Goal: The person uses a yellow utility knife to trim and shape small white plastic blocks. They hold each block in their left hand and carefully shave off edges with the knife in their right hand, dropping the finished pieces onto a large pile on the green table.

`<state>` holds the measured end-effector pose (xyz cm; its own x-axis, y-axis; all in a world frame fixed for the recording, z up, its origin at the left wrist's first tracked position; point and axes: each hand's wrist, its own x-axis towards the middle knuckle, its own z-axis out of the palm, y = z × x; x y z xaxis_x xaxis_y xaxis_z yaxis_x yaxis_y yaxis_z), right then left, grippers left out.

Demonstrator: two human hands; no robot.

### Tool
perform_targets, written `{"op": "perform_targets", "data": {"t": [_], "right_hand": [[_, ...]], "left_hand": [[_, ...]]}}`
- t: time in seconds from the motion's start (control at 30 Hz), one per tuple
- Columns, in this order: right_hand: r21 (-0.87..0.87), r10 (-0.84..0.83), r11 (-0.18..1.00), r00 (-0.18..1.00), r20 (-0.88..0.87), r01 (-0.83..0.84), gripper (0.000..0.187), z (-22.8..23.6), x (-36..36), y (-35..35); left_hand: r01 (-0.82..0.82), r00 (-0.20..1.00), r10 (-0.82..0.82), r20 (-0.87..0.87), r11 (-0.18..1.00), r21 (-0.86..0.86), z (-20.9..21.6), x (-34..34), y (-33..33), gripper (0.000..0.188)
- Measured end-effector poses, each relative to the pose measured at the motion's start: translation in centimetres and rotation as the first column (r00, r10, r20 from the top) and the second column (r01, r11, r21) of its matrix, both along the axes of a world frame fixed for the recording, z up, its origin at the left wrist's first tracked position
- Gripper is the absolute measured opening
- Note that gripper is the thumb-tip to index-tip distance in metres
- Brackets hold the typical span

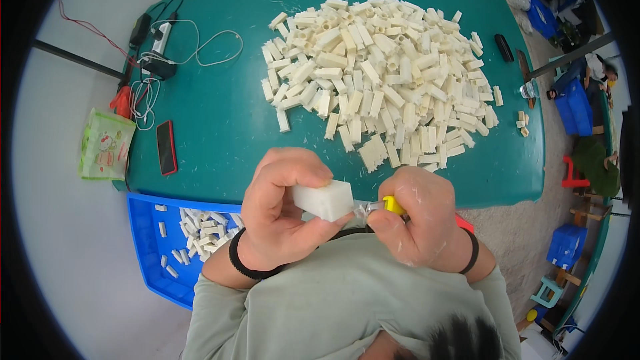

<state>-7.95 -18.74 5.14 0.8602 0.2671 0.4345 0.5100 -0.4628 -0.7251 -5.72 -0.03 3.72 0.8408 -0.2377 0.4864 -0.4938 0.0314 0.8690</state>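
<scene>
My left hand (275,210) is closed round a white rectangular plastic block (328,200), thumb on top and fingers beneath, its end toward the right. My right hand (421,217) grips a yellow cutter knife (393,205). The knife's metal tip and some thin shavings are at the block's right end; whether the blade touches it is hard to tell. Most of the knife's handle is hidden in my right fist. Just beyond both hands lies a large heap of cream-white hollow blocks (380,73) with rough ends. White flecks cling to my right hand.
The green table (220,93) carries a red-edged phone (167,148), a power strip (160,39) with cables and a black object (504,48). A blue tray (157,270) of small white blocks sits below the table's left front edge. Other people are at the far right.
</scene>
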Motion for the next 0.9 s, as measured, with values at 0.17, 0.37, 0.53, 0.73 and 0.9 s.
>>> {"op": "perform_targets", "data": {"t": [0.17,0.37,0.53,0.73,0.9], "right_hand": [[-0.002,0.026,1.000,1.000,-0.003,-0.026,0.027,-0.02,-0.04,0.03],[-0.014,0.014,1.000,1.000,0.024,-0.014,0.028,-0.08,0.13,0.02],[-0.041,-0.015,0.999,0.998,0.060,0.018,0.028,-0.17,0.37,-0.09],[-0.029,-0.004,1.000,1.000,0.029,0.005,0.029,-0.15,0.01,0.00],[-0.031,-0.001,1.000,0.999,0.046,0.003,0.030,-0.23,0.04,-0.05]], "left_hand": [[-0.004,1.000,0.004,-0.006,1.000,-0.008,-0.07,-0.11,0.04,0.041],[-0.010,1.000,0.010,-0.024,1.000,-0.006,-0.01,-0.31,-0.09,0.039],[0.059,0.998,-0.058,-0.014,0.998,0.030,0.42,-0.36,0.18,0.038],[0.008,1.000,-0.009,0.017,0.999,0.045,0.25,-0.26,0.06,0.038],[0.034,0.999,-0.035,0.004,0.998,0.052,0.29,-0.37,0.21,0.038]]}}
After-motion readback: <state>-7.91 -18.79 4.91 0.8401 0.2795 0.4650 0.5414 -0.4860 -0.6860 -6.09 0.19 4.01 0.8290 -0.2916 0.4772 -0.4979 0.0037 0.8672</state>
